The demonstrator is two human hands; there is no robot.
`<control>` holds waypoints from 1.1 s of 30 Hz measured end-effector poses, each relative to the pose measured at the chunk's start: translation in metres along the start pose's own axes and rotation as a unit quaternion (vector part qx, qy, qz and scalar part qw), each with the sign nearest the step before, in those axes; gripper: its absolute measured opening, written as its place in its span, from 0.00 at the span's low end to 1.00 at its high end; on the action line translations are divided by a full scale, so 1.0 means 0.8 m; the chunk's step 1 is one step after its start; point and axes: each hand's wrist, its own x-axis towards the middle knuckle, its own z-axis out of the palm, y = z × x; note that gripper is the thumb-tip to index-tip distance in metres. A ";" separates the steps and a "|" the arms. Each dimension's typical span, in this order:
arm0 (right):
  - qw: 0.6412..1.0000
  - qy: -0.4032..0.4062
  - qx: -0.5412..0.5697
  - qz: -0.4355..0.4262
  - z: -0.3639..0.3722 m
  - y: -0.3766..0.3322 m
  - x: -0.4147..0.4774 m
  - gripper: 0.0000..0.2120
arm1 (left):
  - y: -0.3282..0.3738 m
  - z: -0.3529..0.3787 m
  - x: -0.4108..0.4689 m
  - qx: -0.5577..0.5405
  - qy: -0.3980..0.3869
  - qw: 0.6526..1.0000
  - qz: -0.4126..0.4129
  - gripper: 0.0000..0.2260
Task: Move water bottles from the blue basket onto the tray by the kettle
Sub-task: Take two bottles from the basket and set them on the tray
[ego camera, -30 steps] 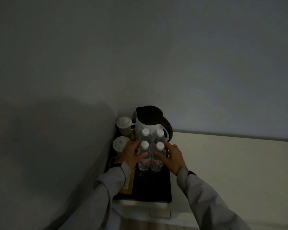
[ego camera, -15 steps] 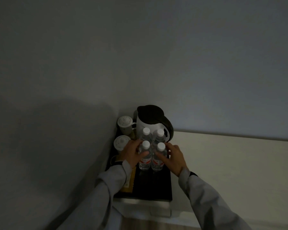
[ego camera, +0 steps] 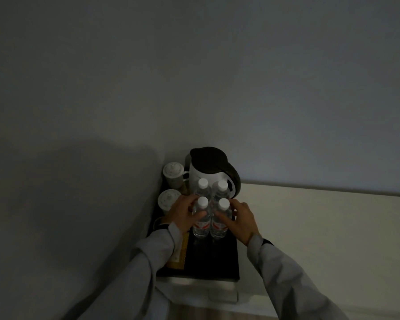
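L fingers [ego camera: 198,215] curled round the near-left bottle [ego camera: 201,219], thumb across its front; left hand [ego camera: 183,214] at 9 o'clock of the 2x2 bottle cluster. R fingers [ego camera: 224,220] spread and resting flat on the near-right bottle [ego camera: 220,221], right hand [ego camera: 241,221] at 3 o'clock, not clearly gripping.

Vs 0.5 s ago: basically no change, both hands same spot on the same two bottles, all 4 bottles upright as before.

Far-left bottle [ego camera: 202,188] and far-right bottle [ego camera: 221,191] stand at 12 o'clock of the near pair, touching/just in front of the kettle [ego camera: 211,172]. All on the tray [ego camera: 214,262]. Two lidded cups [ego camera: 173,173] at 10 o'clock of bottles, tight vs wall corner. Yellowish packet [ego camera: 179,254] at 7 o'clock, partly under L sleeve [ego camera: 153,257].

Bottles: clear plastic, white caps, red labels. Kettle: white body, dark lid + handle. Tray: black, glossy, rectangular. Counter [ego camera: 321,227]: pale, smooth. Scene dim.
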 end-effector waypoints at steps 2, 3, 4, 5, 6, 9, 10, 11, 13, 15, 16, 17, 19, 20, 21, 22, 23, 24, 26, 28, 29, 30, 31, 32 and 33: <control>1.000 0.001 0.003 0.001 0.000 -0.001 0.000 0.23 | -0.001 0.002 -0.001 -0.004 0.007 1.000 -0.001 0.19; 1.000 -0.001 0.003 0.001 0.000 -0.001 0.000 0.23 | -0.002 0.002 -0.001 -0.004 0.008 1.000 -0.005 0.20; 1.000 -0.002 0.004 0.001 0.000 -0.002 0.000 0.23 | -0.002 0.002 -0.001 -0.004 0.008 1.000 -0.009 0.20; 1.000 -0.003 0.003 0.001 0.000 -0.003 0.000 0.22 | -0.002 0.003 -0.001 -0.003 0.008 1.000 -0.012 0.20; 1.000 -0.003 0.002 0.000 0.000 -0.003 0.000 0.22 | -0.002 0.003 -0.001 -0.001 0.009 1.000 -0.014 0.21; 1.000 0.001 0.002 0.002 0.000 -0.005 -0.001 0.22 | -0.003 0.003 -0.001 0.005 0.013 1.000 -0.018 0.22; 1.000 0.000 0.001 0.001 0.000 -0.006 -0.002 0.22 | -0.003 0.003 -0.002 0.007 0.014 1.000 -0.018 0.22; 1.000 -0.002 0.001 0.001 -0.001 -0.006 -0.002 0.22 | -0.002 0.004 -0.002 0.009 0.015 1.000 -0.017 0.22; 1.000 -0.007 0.001 0.005 -0.002 -0.006 -0.002 0.22 | -0.001 0.004 -0.002 0.011 0.015 1.000 -0.019 0.22; 1.000 -0.010 -0.002 0.006 -0.003 -0.007 -0.002 0.23 | -0.001 0.004 -0.002 0.012 0.013 1.000 -0.021 0.22; 1.000 -0.012 -0.003 0.006 -0.004 -0.007 -0.001 0.23 | -0.002 0.003 -0.002 0.013 0.009 1.000 -0.021 0.22; 1.000 -0.015 -0.004 0.005 -0.005 -0.007 -0.001 0.23 | -0.002 0.003 -0.002 0.012 0.005 1.000 -0.023 0.23; 1.000 -0.018 -0.004 0.003 -0.007 -0.008 -0.001 0.23 | -0.002 0.003 -0.002 0.006 0.003 1.000 -0.028 0.23; 1.000 -0.018 -0.005 0.003 -0.007 -0.009 -0.001 0.23 | -0.001 0.003 -0.002 0.003 0.005 1.000 -0.029 0.23; 1.000 -0.018 -0.006 0.001 -0.008 -0.009 -0.002 0.23 | -0.001 0.003 -0.002 0.002 0.005 1.000 -0.029 0.23; 1.000 -0.018 -0.008 -0.001 -0.008 -0.010 -0.002 0.23 | -0.001 0.004 -0.002 0.004 0.004 1.000 -0.028 0.23; 1.000 -0.019 -0.009 -0.002 -0.009 -0.010 -0.003 0.23 | -0.001 0.004 -0.003 0.005 0.003 1.000 -0.028 0.23; 1.000 -0.020 -0.010 -0.001 -0.009 -0.011 -0.004 0.23 | -0.002 0.004 -0.004 0.005 0.005 1.000 -0.029 0.23; 1.000 -0.019 -0.011 0.001 -0.009 -0.012 -0.004 0.23 | -0.001 0.004 -0.005 0.008 0.010 0.999 -0.031 0.23; 1.000 -0.019 -0.017 0.000 -0.009 -0.013 -0.005 0.23 | 0.000 0.003 -0.005 0.016 0.003 0.999 -0.031 0.22; 1.000 -0.022 -0.021 -0.001 -0.010 -0.014 -0.005 0.24 | 0.001 0.002 -0.006 0.022 -0.002 0.999 -0.029 0.22; 0.999 -0.025 -0.025 -0.001 -0.010 -0.015 -0.006 0.24 | 0.003 0.001 -0.007 0.026 -0.008 0.999 -0.029 0.23; 0.999 -0.027 -0.027 -0.002 -0.012 -0.016 -0.006 0.24 | 0.005 -0.001 -0.007 0.030 -0.013 0.999 -0.030 0.23; 0.999 -0.026 -0.028 -0.003 -0.014 -0.018 -0.007 0.24 | 0.009 -0.004 -0.008 0.033 -0.019 0.999 -0.028 0.24; 0.999 -0.024 -0.026 -0.004 -0.017 -0.020 -0.008 0.24 | 0.014 -0.008 -0.009 0.037 -0.026 0.999 -0.022 0.24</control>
